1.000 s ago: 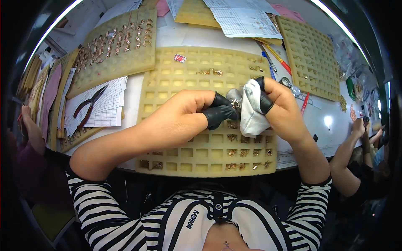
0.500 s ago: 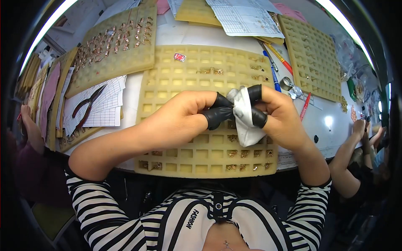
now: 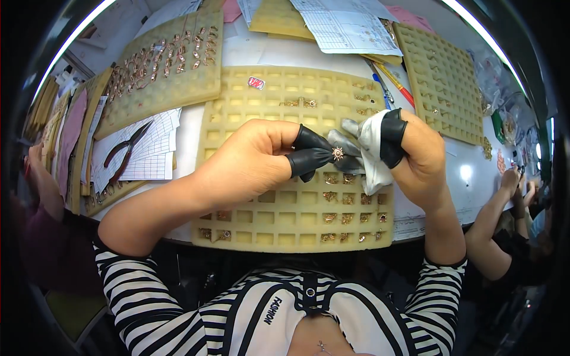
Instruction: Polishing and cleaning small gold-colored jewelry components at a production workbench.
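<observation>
My left hand (image 3: 261, 151), with black finger cots on its fingertips, pinches a small gold jewelry piece with a sun-shaped head (image 3: 338, 153). It is too small to tell whether this is a ring. Just to its right, my right hand (image 3: 418, 154), also in black finger cots, grips a white polishing cloth (image 3: 373, 151) with dark smudges. The cloth's loose end hangs down beside the jewelry piece. Below both hands lies a yellow compartment tray (image 3: 240, 178); gold pieces (image 3: 330, 196) sit in several of its pockets, mostly at the lower right.
A tray of rose-gold rings (image 3: 160, 59) stands at the left, above pliers (image 3: 127, 148) on printed sheets (image 3: 151, 163). Another yellow tray (image 3: 439, 77) lies at the right. Pens (image 3: 395, 83) and papers (image 3: 344, 24) are at the back. Other people's arms (image 3: 493, 202) reach in at the right.
My right hand has drawn the cloth to the right and slightly up, away from my left fingertips. The jewelry piece, hidden by the cloth before, now shows.
</observation>
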{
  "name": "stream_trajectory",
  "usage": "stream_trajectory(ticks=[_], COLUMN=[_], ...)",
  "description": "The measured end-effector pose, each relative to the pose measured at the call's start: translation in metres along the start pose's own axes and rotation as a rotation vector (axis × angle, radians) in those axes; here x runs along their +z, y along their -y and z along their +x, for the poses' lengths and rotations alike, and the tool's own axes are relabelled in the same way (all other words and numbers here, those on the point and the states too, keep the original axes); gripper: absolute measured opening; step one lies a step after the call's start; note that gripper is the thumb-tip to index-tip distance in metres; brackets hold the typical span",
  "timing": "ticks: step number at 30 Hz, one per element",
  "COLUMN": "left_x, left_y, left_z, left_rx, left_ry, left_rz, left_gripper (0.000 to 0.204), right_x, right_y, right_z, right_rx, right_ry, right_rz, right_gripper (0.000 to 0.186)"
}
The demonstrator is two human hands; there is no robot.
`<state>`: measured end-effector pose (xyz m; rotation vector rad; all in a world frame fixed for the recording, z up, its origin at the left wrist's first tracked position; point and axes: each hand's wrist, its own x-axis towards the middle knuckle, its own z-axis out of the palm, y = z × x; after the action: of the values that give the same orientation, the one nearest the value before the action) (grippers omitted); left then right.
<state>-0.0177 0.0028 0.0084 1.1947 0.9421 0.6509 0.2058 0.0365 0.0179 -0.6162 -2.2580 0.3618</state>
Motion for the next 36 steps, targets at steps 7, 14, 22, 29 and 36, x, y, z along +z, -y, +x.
stream_trajectory(ticks=[7,14,22,29,36], left_x=[0.0,0.0,0.004,0.001,0.0], left_y=[0.003,0.005,0.008,0.007,0.008], left_z=[0.002,0.004,0.001,-0.001,0.001], left_rx=[0.089,0.085,0.108,-0.136,-0.16], left_ry=[-0.016,-0.01,0.018,0.066,0.088], left_rz=[0.055,0.071,0.097,-0.083,-0.064], left_gripper=[0.019,0.018,0.017,0.018,0.018], right_x=[0.001,0.005,0.017,0.01,0.01], right_y=[-0.001,0.004,0.012,0.003,-0.001], right_z=[-0.001,-0.002,-0.005,-0.009,-0.012], right_rx=[0.042,0.185,0.331,0.421,0.426], right_ry=[0.004,0.09,0.188,0.053,0.026], right_rz=[0.002,0.103,0.167,0.269,0.329], right_gripper=[0.014,0.012,0.006,0.014,0.014])
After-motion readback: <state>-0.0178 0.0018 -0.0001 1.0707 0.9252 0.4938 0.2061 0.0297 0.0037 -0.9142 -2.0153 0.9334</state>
